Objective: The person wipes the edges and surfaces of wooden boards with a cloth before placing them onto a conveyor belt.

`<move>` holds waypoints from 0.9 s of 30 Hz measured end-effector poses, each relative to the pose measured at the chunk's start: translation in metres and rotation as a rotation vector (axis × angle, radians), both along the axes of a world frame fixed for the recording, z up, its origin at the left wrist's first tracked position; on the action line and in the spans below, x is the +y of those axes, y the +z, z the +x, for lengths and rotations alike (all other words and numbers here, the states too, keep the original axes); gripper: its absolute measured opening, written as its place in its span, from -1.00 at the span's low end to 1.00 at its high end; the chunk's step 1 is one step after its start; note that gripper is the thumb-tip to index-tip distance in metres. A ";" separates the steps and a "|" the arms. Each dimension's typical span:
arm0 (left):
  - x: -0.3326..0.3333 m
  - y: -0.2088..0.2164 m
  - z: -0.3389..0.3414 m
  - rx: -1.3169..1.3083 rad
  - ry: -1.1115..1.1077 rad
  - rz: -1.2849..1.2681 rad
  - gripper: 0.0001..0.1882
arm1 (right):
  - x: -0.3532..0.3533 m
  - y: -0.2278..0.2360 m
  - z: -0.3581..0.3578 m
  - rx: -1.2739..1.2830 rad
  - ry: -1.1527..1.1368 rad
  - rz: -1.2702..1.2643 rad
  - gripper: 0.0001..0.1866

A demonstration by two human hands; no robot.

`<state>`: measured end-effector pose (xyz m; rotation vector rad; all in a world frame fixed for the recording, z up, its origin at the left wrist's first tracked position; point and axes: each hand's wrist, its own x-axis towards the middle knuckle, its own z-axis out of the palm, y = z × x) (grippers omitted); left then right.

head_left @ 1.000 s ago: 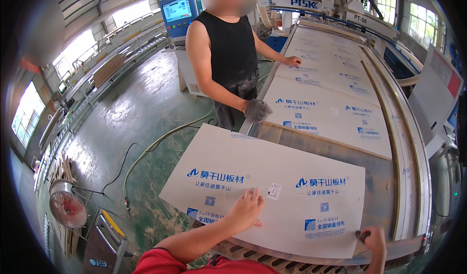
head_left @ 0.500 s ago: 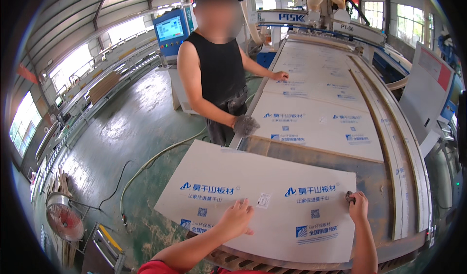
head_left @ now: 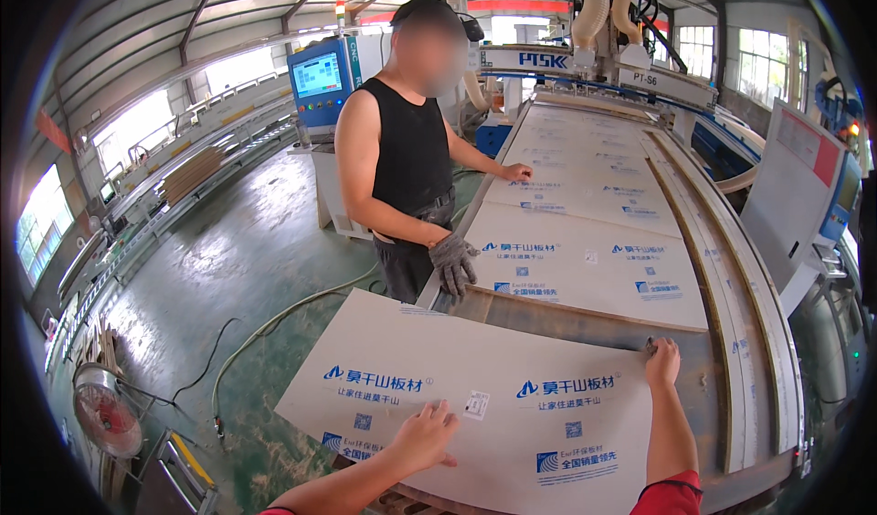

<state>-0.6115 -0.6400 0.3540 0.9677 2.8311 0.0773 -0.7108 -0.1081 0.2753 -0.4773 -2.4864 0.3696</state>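
Observation:
A large pale board [head_left: 493,350] with blue printing lies before me on the near end of the machine table, its left part jutting past the table's side. My left hand [head_left: 425,435] rests on the board's face, palm down, its fingers somewhat apart. At the far right corner of the board, my right hand [head_left: 663,365] is closed round a small dark tool [head_left: 650,346] that sits at the edge. Fingers cover most of that tool, so its kind cannot be made out. A white label [head_left: 476,405] sticks to the middle of the board.
Across the table stands a co-worker, a gloved hand [head_left: 454,264] at the table's edge. More printed boards [head_left: 585,264] cover the bed behind, with long strips [head_left: 744,369] along the right. A control cabinet [head_left: 320,81], a hose [head_left: 265,318] and a fan [head_left: 108,410] are on the left.
My right hand has slid with the small dark tool along the board's right edge to the far corner. My left hand stays on the board. The co-worker's gloved fingers have spread; the view has shifted slightly.

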 end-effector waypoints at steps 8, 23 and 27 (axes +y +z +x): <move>0.003 0.005 0.000 -0.017 0.014 -0.006 -0.10 | -0.054 0.015 -0.009 -0.073 0.345 0.077 -0.78; 0.001 -0.001 -0.001 0.020 0.022 0.020 -0.09 | -0.025 0.013 -0.003 -0.115 0.320 0.201 -0.79; 0.002 0.004 -0.001 0.006 0.024 -0.015 -0.08 | 0.008 0.011 0.000 -0.248 0.145 0.251 -0.82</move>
